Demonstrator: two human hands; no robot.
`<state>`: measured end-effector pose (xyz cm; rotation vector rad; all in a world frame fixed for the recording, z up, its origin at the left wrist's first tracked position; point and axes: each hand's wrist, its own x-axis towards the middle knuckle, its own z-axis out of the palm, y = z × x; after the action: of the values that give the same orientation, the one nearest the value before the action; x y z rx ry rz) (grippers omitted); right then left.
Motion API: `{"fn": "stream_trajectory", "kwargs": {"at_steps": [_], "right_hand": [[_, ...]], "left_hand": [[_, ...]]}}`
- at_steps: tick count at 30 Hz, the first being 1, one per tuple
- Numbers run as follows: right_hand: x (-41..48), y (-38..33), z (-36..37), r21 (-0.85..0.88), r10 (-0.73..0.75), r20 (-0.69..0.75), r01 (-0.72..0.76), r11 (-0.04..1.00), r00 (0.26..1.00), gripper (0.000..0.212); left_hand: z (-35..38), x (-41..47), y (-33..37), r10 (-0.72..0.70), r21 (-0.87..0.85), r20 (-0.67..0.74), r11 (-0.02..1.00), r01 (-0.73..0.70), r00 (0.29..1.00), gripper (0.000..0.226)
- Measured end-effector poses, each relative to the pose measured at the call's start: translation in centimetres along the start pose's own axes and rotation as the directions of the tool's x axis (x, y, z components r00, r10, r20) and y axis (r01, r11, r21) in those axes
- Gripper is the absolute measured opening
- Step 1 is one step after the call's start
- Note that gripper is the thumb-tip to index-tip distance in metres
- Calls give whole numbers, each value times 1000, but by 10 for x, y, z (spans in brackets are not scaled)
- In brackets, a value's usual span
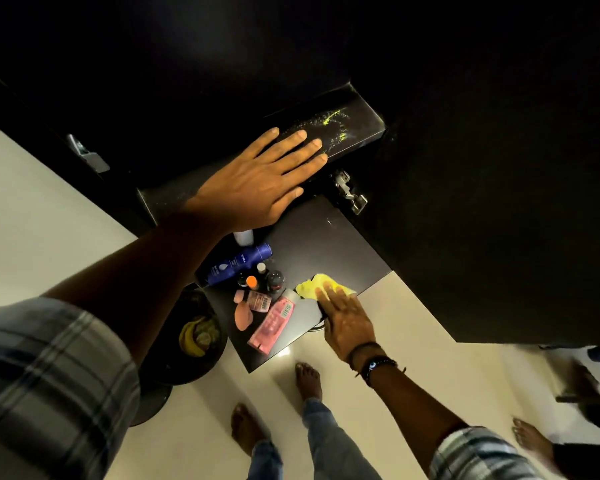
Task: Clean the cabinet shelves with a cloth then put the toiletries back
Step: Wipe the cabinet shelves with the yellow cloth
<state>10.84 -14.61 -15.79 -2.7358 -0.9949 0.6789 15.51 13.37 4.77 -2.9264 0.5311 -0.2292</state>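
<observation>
My left hand [262, 176] lies flat, fingers spread, on the dark cabinet shelf [354, 123], which carries yellow-green dust streaks to the right of the fingertips. Below, on a dark table [329, 244], my right hand [343, 318] rests with its fingers on a yellow cloth [312, 285]. Whether it grips the cloth I cannot tell. Toiletries sit on the table's left part: a blue Nivea bottle [239, 263], a pink tube [274, 320], a small pink bottle [257, 301], a pink sponge [244, 317], an orange-capped bottle [251, 281] and a dark jar [275, 280].
The open cabinet door [499, 220] hangs dark on the right, with a metal hinge [349, 190] near my left fingertips. A black bin [187, 341] with banana peels stands left of the table. My bare feet and another person's foot [530, 441] are on the pale floor.
</observation>
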Motion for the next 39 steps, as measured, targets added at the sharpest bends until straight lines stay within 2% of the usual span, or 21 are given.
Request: {"fn": "stream_trajectory", "kwargs": {"at_steps": [4,7,14,17,20,24,27,33,35,39], "right_hand": [[34,71,-31,-45,145,-39,-146,988,989,68],[56,75,-63,-94,201,-24,-202,975,979,61],[144,27,-85,-215,106,-19,-107,971,994,61],[191,15,-90,-188,42,15,-39,981,999,67],[219,9,-91,-95,47,23,-44,994,999,76],[205,11,-91,-140,47,35,-41,989,998,72],[162,25,-82,-143,45,2,-44,989,999,65],[80,37,-56,-176,102,-31,-106,979,994,64],[87,26,-57,-176,76,-37,-81,981,996,59],[125,-17,-63,-158,-68,-37,62,985,997,45]], "left_hand": [[1,1,1,-6,-2,-5,1000,6,1000,56],[1,1,-2,-23,-1,-8,1000,23,1000,56],[4,2,-2,-42,13,-28,999,42,999,55],[5,3,0,-45,29,-31,999,46,999,55],[6,3,-1,-48,38,-26,998,49,999,56],[4,4,-1,-49,29,3,998,49,999,57],[3,4,-1,-67,37,-3,997,67,998,57],[2,4,0,-62,34,-8,997,62,998,55],[4,3,-2,-62,38,-15,997,62,998,55],[4,2,-3,-56,36,-15,998,56,998,55]]}}
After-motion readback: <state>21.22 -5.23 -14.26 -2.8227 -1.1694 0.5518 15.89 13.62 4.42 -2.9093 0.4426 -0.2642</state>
